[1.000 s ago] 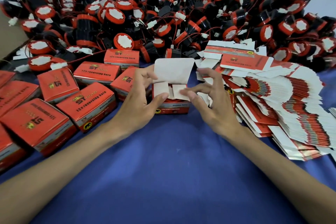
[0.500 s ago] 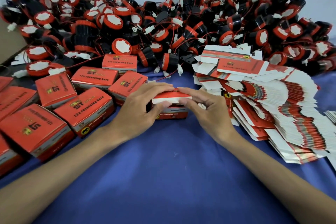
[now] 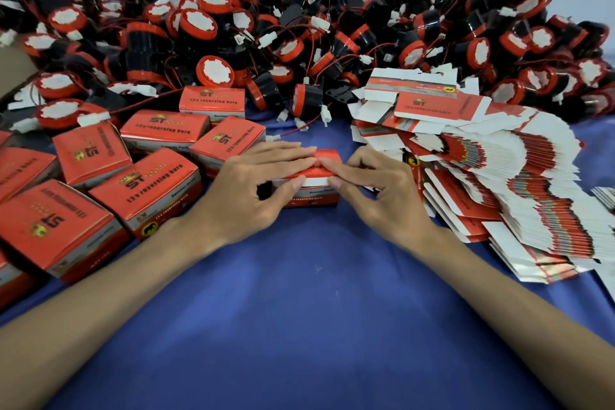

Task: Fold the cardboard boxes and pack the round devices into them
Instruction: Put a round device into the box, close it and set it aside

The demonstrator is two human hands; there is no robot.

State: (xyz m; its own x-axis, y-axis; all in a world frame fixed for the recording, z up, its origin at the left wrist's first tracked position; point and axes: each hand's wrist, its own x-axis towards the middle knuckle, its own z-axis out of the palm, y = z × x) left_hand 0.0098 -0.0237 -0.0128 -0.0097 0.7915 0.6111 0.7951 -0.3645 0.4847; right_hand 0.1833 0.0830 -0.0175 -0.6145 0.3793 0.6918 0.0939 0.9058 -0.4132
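On the blue counter [image 3: 299, 309] the left hand [image 3: 253, 190] and right hand [image 3: 376, 196] pinch the red box [image 3: 312, 198] by its lid, fingers on top and thumbs on the front flap, with closed boxes [image 3: 146, 186] marked "ST 12v reversing horn" to the left, flat boxes [image 3: 499, 193] to the right and round devices [image 3: 213, 23] heaped behind.

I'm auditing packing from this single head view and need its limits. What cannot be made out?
Head view, all items:
Inside of the small red cardboard box: the left hand and right hand cover its top, so its contents are hidden.
Its lid seam: under the fingers.
Its front print: small and blurred.
Closed red boxes on the left: cut off by the frame edge.
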